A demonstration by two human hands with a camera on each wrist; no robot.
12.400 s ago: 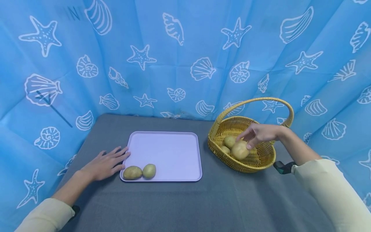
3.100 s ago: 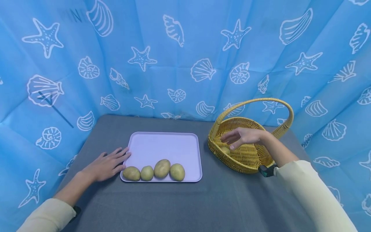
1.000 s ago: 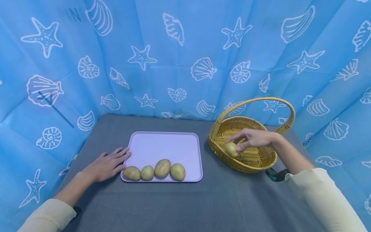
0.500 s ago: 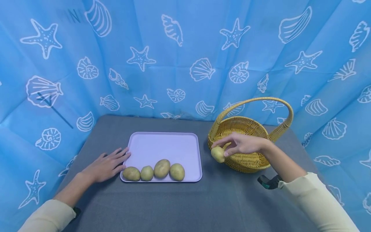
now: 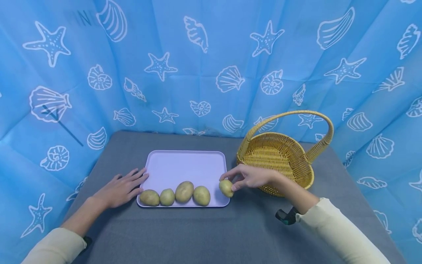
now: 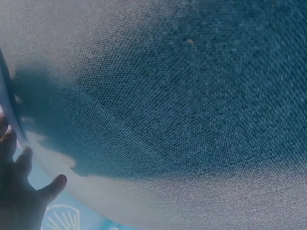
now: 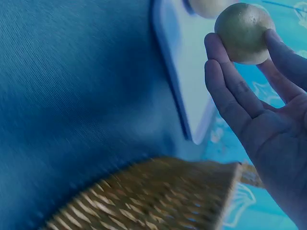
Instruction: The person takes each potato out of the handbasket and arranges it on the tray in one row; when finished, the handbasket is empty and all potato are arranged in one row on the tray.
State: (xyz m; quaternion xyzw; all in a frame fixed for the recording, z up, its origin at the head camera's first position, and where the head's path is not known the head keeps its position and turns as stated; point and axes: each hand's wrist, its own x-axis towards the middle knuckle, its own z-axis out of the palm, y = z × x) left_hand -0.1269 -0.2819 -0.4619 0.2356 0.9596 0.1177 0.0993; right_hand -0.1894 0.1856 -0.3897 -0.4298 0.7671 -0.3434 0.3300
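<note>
My right hand pinches a small potato between thumb and fingers, over the right edge of the pale lilac tray. The right wrist view shows the same potato at the fingertips, with the tray's corner beyond it. Four would be too many to list singly, so several potatoes stand in a row along the tray's front edge, from its left corner to past the middle. My left hand lies with fingers spread, fingertips at the tray's left rim. In the left wrist view that hand appears at the lower left.
A yellow wicker basket with a tall arched handle stands right of the tray, nothing visible inside it; my right forearm covers part of its front. Dark grey cloth covers the table. A blue curtain printed with shells hangs behind.
The right hand took the small potato out of the basket and carried it left to the tray's right edge. Earlier, the row on the tray grew from two potatoes. The left hand stayed put.
</note>
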